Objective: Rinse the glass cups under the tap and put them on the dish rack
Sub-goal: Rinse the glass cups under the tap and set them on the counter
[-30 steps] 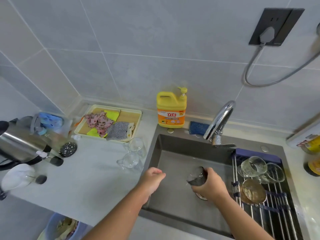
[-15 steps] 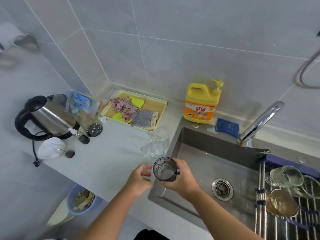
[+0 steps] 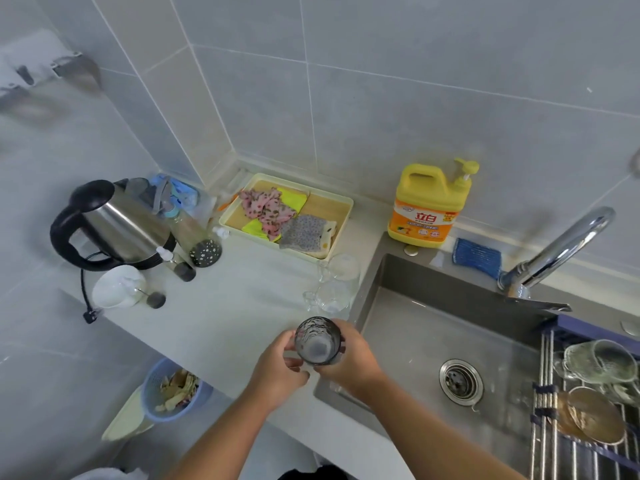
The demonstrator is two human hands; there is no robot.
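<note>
The dish rack (image 3: pixel 585 427) is cut off at four o'clock, while both the left hand (image 3: pixel 280 367) and right hand (image 3: pixel 349 358) now clasp the dark ribbed glass cup (image 3: pixel 317 341), shifted leftward over the counter edge.

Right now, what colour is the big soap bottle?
Yellow soap bottle with an orange label, seen in the head view.

Two bare forearms, no sleeves (nothing on either wrist), unadorned fingers

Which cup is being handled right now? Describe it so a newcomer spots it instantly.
Start at the grey steel sink and go to its front left corner, where both hands meet. The dark smoky ribbed glass cup is held there between the left hand and right hand. The two nearby cups on the counter are clear.
</note>
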